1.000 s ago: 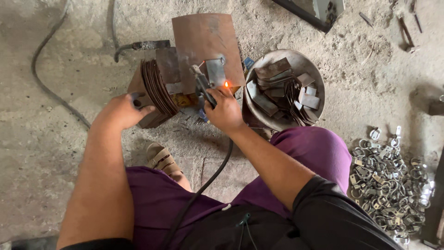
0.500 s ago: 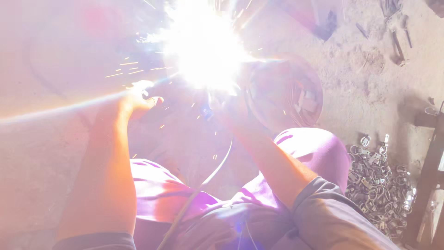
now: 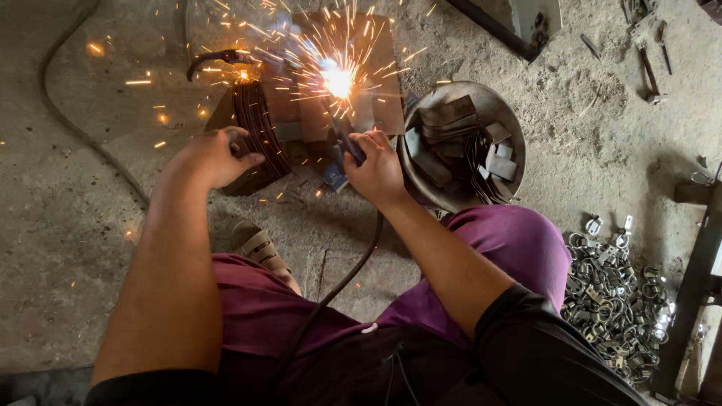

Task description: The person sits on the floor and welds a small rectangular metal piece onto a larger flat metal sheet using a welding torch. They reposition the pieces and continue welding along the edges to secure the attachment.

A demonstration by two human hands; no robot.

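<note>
Sandalled foot (image 3: 259,246): nearest, at 7 o'clock from the hands, flat on the grey concrete floor (image 3: 68,248).
Black cable (image 3: 342,282): running from the lap at 6 o'clock up into the right hand.
Right hand (image 3: 378,167): fingers clamped round the dark welding electrode holder (image 3: 347,147), tip aimed toward 12 o'clock.
Left hand (image 3: 214,156): at 9 o'clock from the right hand, fingers curled together onto the top edge of the stack of thin brown metal plates (image 3: 256,135) standing on edge.
Rusty flat steel plate (image 3: 376,75): just beyond both hands at 12 o'clock, lying on the floor.
Bright white-orange weld arc (image 3: 338,78): on that plate, at 12 o'clock from the holder, sparks flying out all round.
Round metal basin of cut steel pieces (image 3: 460,143): at 3 o'clock, just beside the right hand.
Pile of small silvery metal clamps (image 3: 613,297): at 4 o'clock, well apart, beside the knee.
</note>
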